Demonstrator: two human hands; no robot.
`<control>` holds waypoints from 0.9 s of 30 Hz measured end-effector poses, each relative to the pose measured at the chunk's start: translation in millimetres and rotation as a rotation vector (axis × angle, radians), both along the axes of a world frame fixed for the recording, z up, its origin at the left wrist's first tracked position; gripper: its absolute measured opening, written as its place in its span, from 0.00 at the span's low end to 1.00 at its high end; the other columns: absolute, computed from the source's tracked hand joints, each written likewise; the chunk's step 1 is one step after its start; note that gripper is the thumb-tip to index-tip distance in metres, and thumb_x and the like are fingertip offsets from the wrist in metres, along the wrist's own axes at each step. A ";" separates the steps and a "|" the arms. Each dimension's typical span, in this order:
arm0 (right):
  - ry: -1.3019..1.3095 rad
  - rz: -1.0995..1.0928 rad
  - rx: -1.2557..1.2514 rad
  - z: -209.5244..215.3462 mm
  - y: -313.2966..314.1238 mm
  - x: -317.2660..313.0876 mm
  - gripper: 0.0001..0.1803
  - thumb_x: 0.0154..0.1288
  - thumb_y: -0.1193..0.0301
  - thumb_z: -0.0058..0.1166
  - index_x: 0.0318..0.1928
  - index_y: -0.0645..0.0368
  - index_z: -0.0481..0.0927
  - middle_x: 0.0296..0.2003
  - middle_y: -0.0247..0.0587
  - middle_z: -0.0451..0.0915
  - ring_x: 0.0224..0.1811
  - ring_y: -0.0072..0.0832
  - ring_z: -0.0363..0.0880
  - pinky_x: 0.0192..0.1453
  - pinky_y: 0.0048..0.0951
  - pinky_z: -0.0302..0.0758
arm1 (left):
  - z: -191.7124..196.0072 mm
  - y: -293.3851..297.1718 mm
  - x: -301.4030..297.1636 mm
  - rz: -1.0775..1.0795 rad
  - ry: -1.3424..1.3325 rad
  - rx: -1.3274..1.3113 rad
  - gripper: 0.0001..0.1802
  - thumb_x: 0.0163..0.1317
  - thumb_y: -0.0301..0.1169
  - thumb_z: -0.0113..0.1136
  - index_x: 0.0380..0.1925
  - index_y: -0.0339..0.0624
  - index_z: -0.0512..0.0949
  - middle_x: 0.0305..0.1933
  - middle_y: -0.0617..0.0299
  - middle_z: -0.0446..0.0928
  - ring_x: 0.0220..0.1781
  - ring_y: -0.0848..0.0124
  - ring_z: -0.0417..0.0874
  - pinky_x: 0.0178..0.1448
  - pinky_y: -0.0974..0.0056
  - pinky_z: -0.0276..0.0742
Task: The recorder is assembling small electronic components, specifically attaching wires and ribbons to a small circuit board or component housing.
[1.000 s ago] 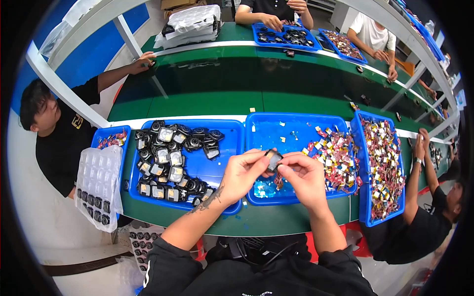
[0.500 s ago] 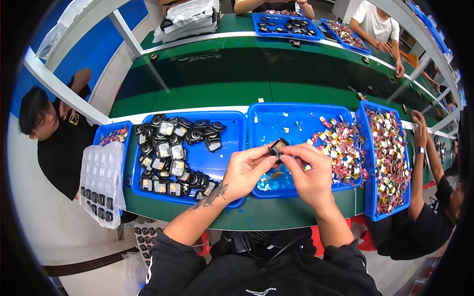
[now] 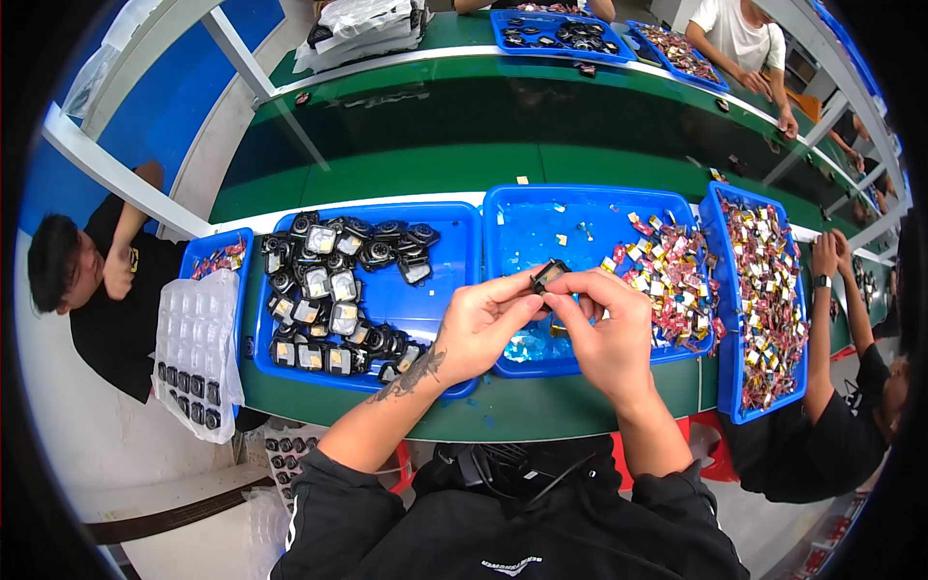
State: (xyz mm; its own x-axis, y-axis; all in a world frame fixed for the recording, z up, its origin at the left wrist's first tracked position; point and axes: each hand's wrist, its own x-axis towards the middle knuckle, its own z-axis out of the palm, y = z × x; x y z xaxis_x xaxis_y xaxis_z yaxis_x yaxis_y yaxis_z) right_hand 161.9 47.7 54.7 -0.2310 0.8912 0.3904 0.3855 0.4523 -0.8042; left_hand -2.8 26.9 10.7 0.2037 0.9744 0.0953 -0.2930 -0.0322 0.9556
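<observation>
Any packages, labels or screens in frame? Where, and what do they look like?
Small red, yellow and white wrapped packets: heaped in the middle blue tray, right side.
More small red and yellow packets: filling the right blue tray.
Clear plastic blister tray: far left, rectangular, dark parts in its lower pockets.
Clear plastic bags: stacked beyond the green belt, top.
No screens or signs visible.

so both hands (image 3: 541, 324) meet over the middle tray (image 3: 522, 217), pinching a small part (image 3: 549, 275); tray of housings (image 3: 425, 309) sits to its left; 2 trays of packets, one (image 3: 667, 271) overlapping right, another (image 3: 764, 290) further right
</observation>
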 end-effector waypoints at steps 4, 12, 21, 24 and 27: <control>0.021 0.014 -0.014 -2.5 1.2 0.5 0.06 0.54 0.80 0.63 0.34 0.62 0.84 0.25 0.39 0.81 0.19 0.24 0.71 0.23 0.25 0.68 | -0.9 0.5 0.2 0.001 0.002 0.005 0.21 0.69 0.22 0.51 0.61 0.31 0.69 0.58 0.55 0.76 0.56 0.72 0.78 0.59 0.66 0.78; 0.018 0.038 -0.055 -3.1 4.7 3.5 0.06 0.52 0.80 0.64 0.33 0.62 0.84 0.25 0.38 0.81 0.21 0.23 0.71 0.25 0.25 0.67 | -0.9 -0.1 -1.2 -0.035 0.035 0.009 0.21 0.69 0.22 0.51 0.61 0.30 0.69 0.58 0.54 0.76 0.56 0.71 0.78 0.59 0.67 0.77; 0.007 -0.068 0.052 -2.8 -0.9 1.4 0.14 0.48 0.77 0.66 0.26 0.61 0.70 0.25 0.39 0.68 0.28 0.32 0.67 0.35 0.33 0.65 | 2.0 -4.2 2.2 -0.076 -0.037 0.024 0.20 0.70 0.23 0.50 0.61 0.28 0.68 0.56 0.53 0.76 0.55 0.70 0.79 0.59 0.64 0.78; -0.011 -0.061 0.183 -11.3 4.5 0.0 0.15 0.49 0.78 0.66 0.28 0.61 0.68 0.29 0.42 0.68 0.30 0.35 0.68 0.36 0.33 0.66 | -1.8 -0.8 2.9 -0.038 -0.072 -0.012 0.20 0.70 0.22 0.49 0.61 0.27 0.68 0.56 0.53 0.76 0.54 0.70 0.79 0.59 0.64 0.79; 0.233 0.009 -0.066 -20.4 5.9 6.3 0.13 0.55 0.78 0.63 0.33 0.62 0.70 0.32 0.38 0.71 0.37 0.27 0.72 0.43 0.28 0.70 | 5.6 -2.4 4.4 0.012 -0.054 0.007 0.19 0.70 0.23 0.49 0.60 0.27 0.69 0.55 0.53 0.77 0.54 0.68 0.80 0.58 0.63 0.80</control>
State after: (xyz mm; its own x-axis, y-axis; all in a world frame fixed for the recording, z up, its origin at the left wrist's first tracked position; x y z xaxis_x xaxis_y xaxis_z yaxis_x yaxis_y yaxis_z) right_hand 168.2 53.6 34.3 -0.1498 0.9149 0.3749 0.1821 0.3982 -0.8990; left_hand 1.6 24.5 16.2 0.1861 0.9760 0.1127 -0.3442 -0.0427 0.9379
